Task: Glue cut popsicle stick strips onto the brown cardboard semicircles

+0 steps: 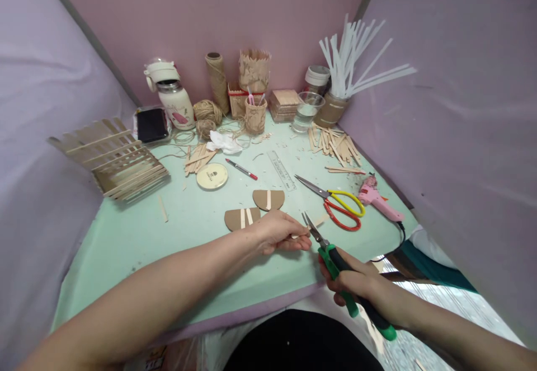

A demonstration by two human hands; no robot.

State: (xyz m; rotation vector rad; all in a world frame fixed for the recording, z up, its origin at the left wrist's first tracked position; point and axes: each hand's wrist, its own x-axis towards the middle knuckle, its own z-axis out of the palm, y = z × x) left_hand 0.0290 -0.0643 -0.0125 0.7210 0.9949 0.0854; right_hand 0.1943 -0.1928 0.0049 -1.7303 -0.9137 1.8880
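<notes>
My left hand [287,234] is closed on a thin wooden craft stick [322,221], which sticks out to the right past the fingertips. In my right hand [361,281] are long-nose pliers [333,262] with green and black handles, their jaws slightly apart and up against the stick by my left fingers. Behind my left wrist lie two brown cardboard half-discs: the nearer half-disc [232,220] bears two pale strips and is partly covered by my wrist, and the farther half-disc [276,199] bears one. Large scissors [325,195] with yellow and red handles rest beyond the pliers.
A pink glue gun [380,200] with a black cord lies at the right edge. Behind are a ruler [282,170], a red marker [241,168], a round lid [212,176], loose sticks [338,146] and a water cup [307,114]. A slatted stick structure [121,164] stands left.
</notes>
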